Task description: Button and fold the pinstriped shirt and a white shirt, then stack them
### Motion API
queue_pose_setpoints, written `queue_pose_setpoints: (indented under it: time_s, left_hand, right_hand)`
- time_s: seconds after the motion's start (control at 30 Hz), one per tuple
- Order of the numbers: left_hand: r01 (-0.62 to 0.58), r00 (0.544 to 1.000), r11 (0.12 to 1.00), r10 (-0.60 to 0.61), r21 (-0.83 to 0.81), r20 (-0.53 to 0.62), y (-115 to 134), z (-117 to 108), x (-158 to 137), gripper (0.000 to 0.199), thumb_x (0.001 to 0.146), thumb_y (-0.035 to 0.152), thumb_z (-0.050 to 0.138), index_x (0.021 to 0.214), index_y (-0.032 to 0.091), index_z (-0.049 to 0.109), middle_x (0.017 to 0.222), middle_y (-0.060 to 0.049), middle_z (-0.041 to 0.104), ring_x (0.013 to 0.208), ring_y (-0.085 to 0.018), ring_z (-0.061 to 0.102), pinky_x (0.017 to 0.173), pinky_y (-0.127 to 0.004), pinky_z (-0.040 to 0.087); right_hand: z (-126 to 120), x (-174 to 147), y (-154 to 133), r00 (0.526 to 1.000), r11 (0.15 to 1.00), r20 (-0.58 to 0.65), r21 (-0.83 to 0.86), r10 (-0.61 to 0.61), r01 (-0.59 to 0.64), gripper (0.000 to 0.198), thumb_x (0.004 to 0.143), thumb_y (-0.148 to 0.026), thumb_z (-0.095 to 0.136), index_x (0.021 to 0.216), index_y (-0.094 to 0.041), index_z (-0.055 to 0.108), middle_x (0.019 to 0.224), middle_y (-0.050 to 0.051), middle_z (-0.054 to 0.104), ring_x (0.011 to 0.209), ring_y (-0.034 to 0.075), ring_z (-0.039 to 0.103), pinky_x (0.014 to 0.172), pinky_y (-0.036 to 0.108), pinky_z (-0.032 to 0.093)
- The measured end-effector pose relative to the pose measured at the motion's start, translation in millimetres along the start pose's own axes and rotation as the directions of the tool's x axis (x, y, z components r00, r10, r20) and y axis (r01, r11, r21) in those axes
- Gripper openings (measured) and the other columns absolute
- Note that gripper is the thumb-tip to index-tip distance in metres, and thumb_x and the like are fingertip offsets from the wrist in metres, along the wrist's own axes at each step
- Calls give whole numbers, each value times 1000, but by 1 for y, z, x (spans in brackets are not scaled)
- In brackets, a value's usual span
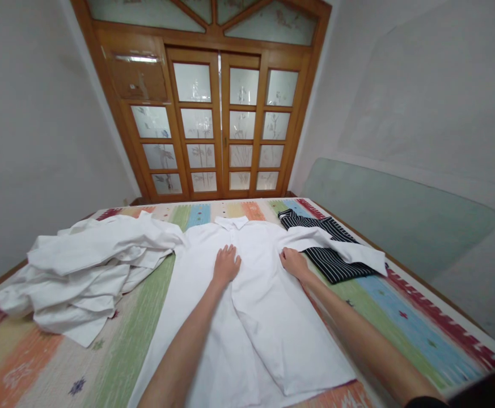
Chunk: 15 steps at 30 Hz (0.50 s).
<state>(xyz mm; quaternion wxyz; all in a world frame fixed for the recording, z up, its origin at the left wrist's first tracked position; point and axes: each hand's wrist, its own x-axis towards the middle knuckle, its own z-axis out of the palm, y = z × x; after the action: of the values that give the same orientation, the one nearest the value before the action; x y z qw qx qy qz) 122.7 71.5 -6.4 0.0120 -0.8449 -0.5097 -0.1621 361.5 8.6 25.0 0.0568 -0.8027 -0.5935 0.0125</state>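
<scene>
A white collared shirt (259, 317) lies spread on the bed, collar pointing away from me and one sleeve stretched out to the right. On the middle of its chest, my left hand (227, 264) rests flat with the fingers extended. My right hand (293, 263) is at the shirt's right side, below the sleeve, fingers curled and closed on the cloth. Some creases run down the shirt's front from there. Its left sleeve cannot be told apart from the white pile beside it.
To the left lies a crumpled heap of white cloth (89, 272). Black-and-white striped folded cloth (336, 263) sits under the right sleeve. A multicoloured striped sheet (145, 317) covers the bed. Behind stand wooden doors with glass panes (221, 124); walls flank both sides.
</scene>
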Motion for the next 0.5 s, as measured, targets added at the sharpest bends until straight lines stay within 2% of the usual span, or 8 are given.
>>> queue_pose_setpoints:
  time_s: [0.3, 0.5]
  left_hand:
    - [9, 1000, 1000, -9, -2, 23, 2, -3, 0, 45, 96, 32, 37, 135, 15, 51, 143, -11, 51, 137, -25, 40, 115, -41, 30]
    - [-3, 1000, 1000, 3, -17, -5, 0, 2, 1, 45, 96, 32, 36, 136, 18, 51, 143, -10, 51, 136, -26, 41, 114, -44, 31]
  right_hand:
    - [-1, -2, 19, 997, 997, -6, -7, 79, -79, 33, 97, -31, 38, 104, -13, 65, 106, 18, 70, 100, 26, 65, 76, 30, 42]
    - [-4, 6, 33, 991, 978, -1, 159, 134, -132, 40, 96, -41, 38, 94, -16, 69, 101, 15, 72, 96, 25, 66, 70, 28, 40]
